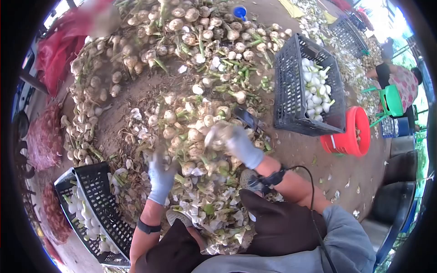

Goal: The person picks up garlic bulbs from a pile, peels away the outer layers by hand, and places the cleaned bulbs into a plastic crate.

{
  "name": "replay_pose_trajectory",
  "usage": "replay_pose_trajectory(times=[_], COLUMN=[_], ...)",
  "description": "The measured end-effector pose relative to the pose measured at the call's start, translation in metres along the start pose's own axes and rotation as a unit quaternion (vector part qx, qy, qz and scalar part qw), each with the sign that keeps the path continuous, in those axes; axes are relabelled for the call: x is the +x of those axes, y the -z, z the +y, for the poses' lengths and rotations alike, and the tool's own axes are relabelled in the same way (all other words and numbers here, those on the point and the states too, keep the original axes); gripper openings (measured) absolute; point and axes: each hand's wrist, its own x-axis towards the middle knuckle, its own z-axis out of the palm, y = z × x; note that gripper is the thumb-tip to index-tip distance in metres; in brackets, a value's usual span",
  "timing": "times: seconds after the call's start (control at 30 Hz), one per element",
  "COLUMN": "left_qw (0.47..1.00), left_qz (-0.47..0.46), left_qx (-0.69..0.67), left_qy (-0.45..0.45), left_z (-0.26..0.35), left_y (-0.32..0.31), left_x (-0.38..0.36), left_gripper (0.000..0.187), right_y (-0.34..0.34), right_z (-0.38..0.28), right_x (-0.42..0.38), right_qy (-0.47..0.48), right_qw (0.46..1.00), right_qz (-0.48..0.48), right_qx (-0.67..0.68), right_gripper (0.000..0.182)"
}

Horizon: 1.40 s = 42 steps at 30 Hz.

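My right hand (241, 144), in a pale glove, is closed on a garlic bulb (215, 136) above the heap; motion smears its fingers. My left hand (160, 175), gloved too, hangs over the left side of the heap, its fingertips blurred. Garlic bulbs with green stalks (195, 135) lie between and beyond both hands. Below them, pale peelings and cut leaves (216, 207) cover the ground between my feet. A dark flat object (246, 117) lies just beyond my right hand.
Black crates of white bulbs stand at right (284, 102) and lower left (109, 189). Beside the right crate are a red bucket (359, 132) and green stool (392, 101), with a person (403, 84) near it. Red netting (59, 59) lies at left; a blue object (239, 12) lies far ahead.
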Motion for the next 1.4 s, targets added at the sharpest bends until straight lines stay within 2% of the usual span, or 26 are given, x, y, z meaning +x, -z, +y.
replay_pose_trajectory(times=[0.03,0.1,0.13,0.17,0.23,0.27,0.47,0.5,0.53,0.57,0.6,0.63,0.67,0.7,0.73,0.77,0.8,0.83,0.93,1.03,1.1,1.17,1.2,1.3,1.33,1.4], left_qw=[0.975,0.843,0.798,0.744,0.743,0.733,0.791,0.792,0.866,0.924,0.980,0.988,0.985,0.972,0.973,0.975,0.970,0.970,0.983,0.994,0.994,0.994,0.995,1.000,0.997,0.993], left_qz=[-0.117,-0.267,-0.252,-0.236,-0.203,-0.198,-0.170,-0.168,-0.121,-0.072,0.036,0.140,0.137,0.132,0.132,0.052,-0.027,-0.025,0.010,0.051,-0.040,-0.044,-0.020,0.019,0.039,0.082], left_qx=[-0.185,-0.440,-0.520,-0.598,-0.602,-0.613,-0.539,-0.538,-0.452,-0.358,-0.195,-0.021,0.081,0.182,0.181,0.213,0.242,0.241,0.184,0.082,0.089,0.093,0.091,-0.019,-0.068,-0.052], left_qy=[0.025,0.156,0.171,0.182,0.212,0.219,0.233,0.235,0.177,0.117,0.025,-0.068,-0.065,-0.063,-0.062,-0.025,0.012,0.011,-0.012,0.051,0.041,-0.044,-0.042,0.016,-0.026,-0.061], left_z=[0.021,0.057,0.066,0.071,0.069,0.067,0.076,0.068,0.053,0.033,-0.002,-0.033,-0.044,-0.054,-0.063,-0.076,-0.085,-0.093,-0.097,-0.039,0.021,0.054,0.058,0.078,0.074,0.074], left_y=[-0.002,-0.008,-0.015,-0.021,-0.024,-0.027,-0.020,-0.019,-0.021,-0.025,-0.025,-0.016,-0.002,0.010,0.019,0.023,0.024,0.021,0.021,0.020,0.014,0.009,0.005,0.009,0.006,0.002], left_x=[-0.005,-0.031,-0.039,-0.044,-0.041,-0.039,-0.045,-0.043,-0.038,-0.032,-0.019,-0.007,-0.004,-0.001,0.004,0.009,0.013,0.015,0.017,0.012,0.004,-0.010,-0.011,-0.019,-0.020,-0.022], left_gripper=[0.059,0.041,0.038,0.037,0.032,0.031,0.039,0.039,0.036,0.036,0.039,0.047,0.052,0.058,0.058,0.056,0.054,0.054,0.053,0.051,0.052,0.049,0.059,0.068,0.076,0.072], right_y=[-0.004,-0.024,-0.033,-0.041,-0.046,-0.050,-0.054,-0.055,-0.055,-0.054,-0.051,-0.048,-0.045,-0.048,-0.051,-0.054,-0.054,-0.054,-0.055,-0.065,-0.067,-0.071,-0.077,-0.056,-0.051,-0.061], right_z=[-0.046,-0.065,-0.066,-0.066,-0.061,-0.061,-0.059,-0.051,-0.042,-0.033,-0.023,-0.015,-0.010,-0.013,-0.016,-0.022,-0.042,-0.038,-0.029,-0.033,-0.050,-0.056,-0.047,-0.068,-0.071,-0.056], right_x=[-0.003,-0.004,-0.007,-0.010,-0.016,-0.016,-0.013,-0.015,-0.016,-0.017,-0.018,-0.018,-0.020,-0.021,-0.023,-0.023,-0.021,-0.025,-0.028,-0.029,-0.023,-0.018,-0.019,-0.006,-0.006,-0.016], right_qy=[-0.082,0.094,0.073,0.095,0.145,0.125,0.041,-0.058,-0.154,-0.155,-0.234,-0.305,-0.354,-0.354,-0.316,-0.261,-0.349,-0.348,-0.372,-0.384,-0.375,-0.275,-0.300,-0.345,-0.347,-0.340], right_qw=[0.994,0.966,0.971,0.963,0.948,0.956,0.970,0.992,0.980,0.980,0.935,0.855,0.721,0.721,0.846,0.929,0.896,0.896,0.825,0.795,0.803,0.929,0.900,0.879,0.871,0.843], right_qz=[-0.045,-0.006,-0.029,-0.028,-0.063,-0.056,-0.079,-0.088,-0.094,-0.096,-0.077,-0.053,-0.042,-0.041,-0.093,-0.142,-0.149,-0.150,-0.227,-0.151,-0.136,-0.148,-0.113,-0.078,-0.081,-0.061], right_qx=[0.052,-0.242,-0.228,-0.251,-0.277,-0.260,-0.228,-0.074,0.082,0.083,0.254,0.415,0.594,0.594,0.419,0.222,0.232,0.230,0.359,0.444,0.442,0.199,0.296,0.320,0.339,0.412], right_gripper=[0.020,0.031,0.045,0.043,0.034,0.029,0.014,0.015,0.017,0.017,0.026,0.036,0.058,0.058,0.061,0.063,0.061,0.061,0.044,0.037,0.035,0.030,0.026,0.025,0.029,0.032])
